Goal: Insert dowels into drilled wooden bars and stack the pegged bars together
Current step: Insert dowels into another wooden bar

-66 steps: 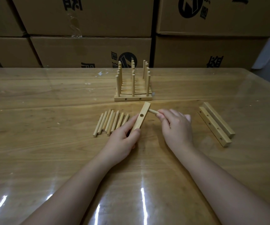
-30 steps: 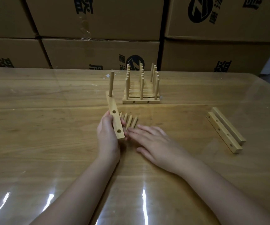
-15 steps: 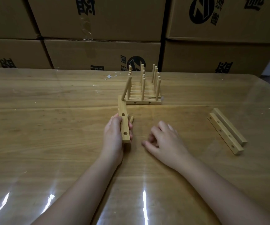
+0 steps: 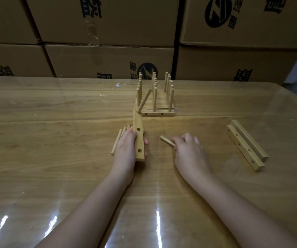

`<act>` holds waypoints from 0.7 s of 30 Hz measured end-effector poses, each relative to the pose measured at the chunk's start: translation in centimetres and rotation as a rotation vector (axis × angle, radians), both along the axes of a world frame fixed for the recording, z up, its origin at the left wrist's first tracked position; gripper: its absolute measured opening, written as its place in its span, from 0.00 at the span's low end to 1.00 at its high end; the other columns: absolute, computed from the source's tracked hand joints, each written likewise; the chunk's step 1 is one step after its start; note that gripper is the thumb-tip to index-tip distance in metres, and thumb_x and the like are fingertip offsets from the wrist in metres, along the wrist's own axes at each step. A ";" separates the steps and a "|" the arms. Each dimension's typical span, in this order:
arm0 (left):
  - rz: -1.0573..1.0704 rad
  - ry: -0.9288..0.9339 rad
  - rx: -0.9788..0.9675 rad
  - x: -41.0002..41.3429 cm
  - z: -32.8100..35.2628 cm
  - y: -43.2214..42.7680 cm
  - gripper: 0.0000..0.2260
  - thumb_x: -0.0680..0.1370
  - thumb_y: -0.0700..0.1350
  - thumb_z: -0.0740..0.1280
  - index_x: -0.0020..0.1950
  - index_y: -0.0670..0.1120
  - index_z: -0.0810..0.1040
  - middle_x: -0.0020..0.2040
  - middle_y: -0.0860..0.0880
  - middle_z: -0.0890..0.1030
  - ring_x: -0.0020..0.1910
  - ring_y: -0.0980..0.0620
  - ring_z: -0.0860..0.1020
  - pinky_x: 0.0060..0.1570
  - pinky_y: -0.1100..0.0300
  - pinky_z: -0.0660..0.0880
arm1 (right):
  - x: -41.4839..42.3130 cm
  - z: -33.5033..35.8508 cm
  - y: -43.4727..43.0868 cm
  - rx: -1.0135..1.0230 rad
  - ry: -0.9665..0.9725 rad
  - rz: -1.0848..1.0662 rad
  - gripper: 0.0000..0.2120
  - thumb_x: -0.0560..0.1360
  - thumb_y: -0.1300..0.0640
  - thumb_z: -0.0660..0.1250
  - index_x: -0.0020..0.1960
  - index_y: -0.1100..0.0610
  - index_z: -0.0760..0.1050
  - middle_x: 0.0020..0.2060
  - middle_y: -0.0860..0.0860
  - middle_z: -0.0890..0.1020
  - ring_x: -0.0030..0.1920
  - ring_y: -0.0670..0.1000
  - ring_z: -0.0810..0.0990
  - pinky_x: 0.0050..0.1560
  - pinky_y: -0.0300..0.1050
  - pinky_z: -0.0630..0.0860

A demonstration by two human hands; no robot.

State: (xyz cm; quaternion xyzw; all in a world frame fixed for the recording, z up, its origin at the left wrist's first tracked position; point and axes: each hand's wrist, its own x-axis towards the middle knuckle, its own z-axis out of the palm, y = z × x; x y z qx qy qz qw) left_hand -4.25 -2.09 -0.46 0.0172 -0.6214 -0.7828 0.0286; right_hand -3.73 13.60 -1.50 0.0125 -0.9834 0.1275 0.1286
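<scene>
Here, glossy table (image 4: 54, 176), boxes (image 4: 108, 61) behind, L grip (image 4: 125, 151) round bar (image 4: 138, 138), R grip (image 4: 188, 151) pinching dowel (image 4: 165, 140).

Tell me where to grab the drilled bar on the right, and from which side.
Grip the drilled bar at its near end, coming from above. A second bar lies tight along its far-right side, blocking a pinch across the middle; the near end seems to jut past its neighbour, so both faces are free.

Two loose bars (image 4: 243, 148), one held bar (image 4: 140, 140), one pegged stack (image 4: 157, 114), one pinched dowel (image 4: 167, 141).
</scene>
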 end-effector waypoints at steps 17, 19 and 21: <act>-0.051 0.033 0.070 -0.5 -0.4 0.0 0.09 0.82 0.43 0.54 0.54 0.44 0.73 0.36 0.48 0.83 0.29 0.51 0.80 0.26 0.61 0.76 | 0.5 0.4 -0.3 -0.038 -0.078 0.345 0.24 0.69 0.31 0.57 0.55 0.46 0.69 0.51 0.42 0.67 0.46 0.43 0.73 0.39 0.41 0.68; -0.040 0.030 0.089 -0.4 -0.5 -0.1 0.09 0.82 0.43 0.54 0.54 0.45 0.73 0.36 0.48 0.83 0.29 0.51 0.80 0.26 0.61 0.76 | 0.4 0.5 -0.3 -0.088 -0.087 0.382 0.20 0.69 0.33 0.60 0.52 0.46 0.70 0.48 0.41 0.67 0.46 0.42 0.73 0.42 0.40 0.68; -0.032 0.030 0.095 -0.4 -0.6 -0.2 0.09 0.82 0.44 0.54 0.54 0.45 0.74 0.37 0.48 0.83 0.29 0.52 0.80 0.27 0.61 0.75 | 0.5 0.6 -0.3 -0.123 -0.086 0.460 0.19 0.70 0.33 0.58 0.50 0.45 0.70 0.47 0.40 0.67 0.46 0.40 0.69 0.46 0.38 0.66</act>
